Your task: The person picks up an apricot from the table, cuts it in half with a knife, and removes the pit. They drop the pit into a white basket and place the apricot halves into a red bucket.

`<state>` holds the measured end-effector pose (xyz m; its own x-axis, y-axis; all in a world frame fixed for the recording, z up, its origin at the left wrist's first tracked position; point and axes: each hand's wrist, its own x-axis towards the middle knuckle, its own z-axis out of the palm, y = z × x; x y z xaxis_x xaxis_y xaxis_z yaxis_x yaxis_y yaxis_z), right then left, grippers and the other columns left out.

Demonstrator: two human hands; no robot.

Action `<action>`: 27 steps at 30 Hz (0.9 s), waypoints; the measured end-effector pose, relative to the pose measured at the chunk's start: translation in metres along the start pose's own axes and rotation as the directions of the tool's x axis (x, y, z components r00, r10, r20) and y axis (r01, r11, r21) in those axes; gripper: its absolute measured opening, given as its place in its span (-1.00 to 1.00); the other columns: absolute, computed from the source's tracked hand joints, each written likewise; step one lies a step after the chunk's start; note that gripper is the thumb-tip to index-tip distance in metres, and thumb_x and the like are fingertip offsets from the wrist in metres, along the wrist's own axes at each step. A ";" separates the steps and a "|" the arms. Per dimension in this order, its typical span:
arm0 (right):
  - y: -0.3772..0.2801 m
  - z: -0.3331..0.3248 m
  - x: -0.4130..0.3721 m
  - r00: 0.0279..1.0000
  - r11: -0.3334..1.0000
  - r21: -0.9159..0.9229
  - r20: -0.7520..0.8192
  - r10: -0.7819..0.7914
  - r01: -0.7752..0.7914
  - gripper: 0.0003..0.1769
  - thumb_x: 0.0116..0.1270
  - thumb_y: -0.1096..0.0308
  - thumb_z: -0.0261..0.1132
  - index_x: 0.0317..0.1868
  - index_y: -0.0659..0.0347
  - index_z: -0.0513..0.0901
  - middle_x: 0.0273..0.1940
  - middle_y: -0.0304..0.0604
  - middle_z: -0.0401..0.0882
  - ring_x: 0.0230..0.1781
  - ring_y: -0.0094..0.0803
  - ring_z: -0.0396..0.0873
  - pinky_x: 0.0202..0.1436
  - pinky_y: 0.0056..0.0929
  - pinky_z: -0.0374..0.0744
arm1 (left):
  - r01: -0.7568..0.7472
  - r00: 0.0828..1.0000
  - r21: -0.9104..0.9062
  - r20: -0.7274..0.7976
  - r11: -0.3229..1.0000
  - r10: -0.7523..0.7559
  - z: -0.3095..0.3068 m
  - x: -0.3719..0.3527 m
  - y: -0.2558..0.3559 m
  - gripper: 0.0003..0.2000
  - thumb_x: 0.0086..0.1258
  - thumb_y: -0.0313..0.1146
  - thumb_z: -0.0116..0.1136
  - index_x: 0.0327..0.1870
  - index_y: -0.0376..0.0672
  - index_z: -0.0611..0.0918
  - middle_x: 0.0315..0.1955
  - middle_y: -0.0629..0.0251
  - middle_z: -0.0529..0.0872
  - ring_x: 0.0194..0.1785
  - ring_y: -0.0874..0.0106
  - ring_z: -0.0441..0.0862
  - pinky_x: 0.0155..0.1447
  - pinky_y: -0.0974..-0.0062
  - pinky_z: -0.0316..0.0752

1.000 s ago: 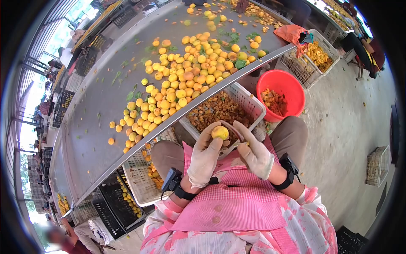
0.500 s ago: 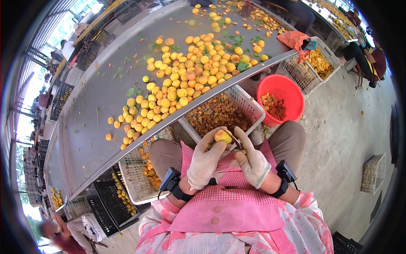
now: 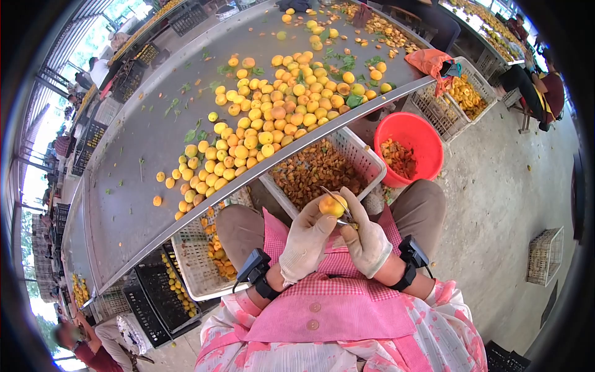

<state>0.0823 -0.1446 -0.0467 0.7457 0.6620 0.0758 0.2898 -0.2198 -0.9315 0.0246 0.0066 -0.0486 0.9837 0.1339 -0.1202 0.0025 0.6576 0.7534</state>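
A yellow-orange fruit [image 3: 332, 206] is held in the gloved fingers of my left hand [image 3: 305, 242], above my lap. My right hand [image 3: 365, 239], also in a white glove, is closed around a thin knife [image 3: 339, 202], whose blade lies against the fruit. The hands are close together. Just beyond them stands a white crate [image 3: 370, 162] filled with brown-orange pieces. On the metal table [image 3: 133, 201] ahead lies a large heap of whole yellow fruits [image 3: 279, 111] with some green leaves.
A red bucket [image 3: 427, 139] with fruit pieces stands ahead right, near crates [image 3: 477, 87] and an orange bag [image 3: 427, 61]. Left of my knee is a white crate [image 3: 192, 263], with black crates [image 3: 149, 297] beyond. People sit lower left and upper right.
My hands have drawn closer together. The fruit has turned and shifted slightly right and down, and the knife now crosses it at a different angle.
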 end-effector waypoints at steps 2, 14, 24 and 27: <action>-0.001 -0.001 0.001 0.999 0.999 -0.027 -0.021 -0.028 0.028 -0.24 0.53 -0.01 0.03 0.56 0.13 -0.01 -0.12 0.26 0.63 -0.24 0.26 0.62 -0.20 -0.03 0.60 | 0.018 1.000 -0.007 -0.004 1.000 -0.018 0.003 -0.002 0.003 -0.59 0.51 -0.31 0.15 0.30 -0.26 0.46 0.08 0.34 0.60 0.15 0.54 0.51 0.28 0.56 0.40; -0.002 -0.015 0.010 0.990 0.991 -0.135 0.138 -0.007 0.026 -0.22 0.47 0.14 0.14 0.56 0.12 -0.03 -0.29 0.23 0.62 -0.34 0.19 0.62 -0.28 -0.06 0.61 | -0.061 0.997 0.740 0.021 0.670 0.068 0.024 -0.004 0.044 -0.61 0.41 -0.49 0.17 0.25 -0.32 0.48 0.01 0.36 0.62 0.05 0.57 0.55 0.15 0.60 0.46; -0.009 -0.016 0.010 0.993 0.987 -0.127 0.076 -0.093 0.102 -0.26 0.49 0.05 0.12 0.51 0.16 0.05 -0.32 0.20 0.63 -0.33 0.20 0.62 -0.30 -0.06 0.61 | -0.175 0.968 0.885 0.074 0.432 0.240 0.023 -0.006 0.042 -0.60 0.38 -0.42 0.26 0.21 -0.32 0.52 0.02 0.32 0.66 0.07 0.48 0.59 0.15 0.53 0.49; -0.009 -0.016 0.011 0.993 0.995 -0.088 0.117 -0.032 0.043 -0.28 0.49 0.04 0.11 0.50 0.16 0.07 -0.30 0.19 0.63 -0.33 0.20 0.62 -0.30 -0.06 0.62 | -0.204 0.952 0.949 0.136 0.239 0.274 0.023 -0.005 0.046 -0.59 0.38 -0.44 0.24 0.22 -0.32 0.51 0.03 0.28 0.66 0.07 0.43 0.61 0.16 0.49 0.50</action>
<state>0.0970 -0.1470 -0.0320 0.6606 0.7481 0.0634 0.3731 -0.2538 -0.8924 0.0238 0.0187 0.0016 0.9616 0.2073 0.1799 -0.0293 -0.5739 0.8184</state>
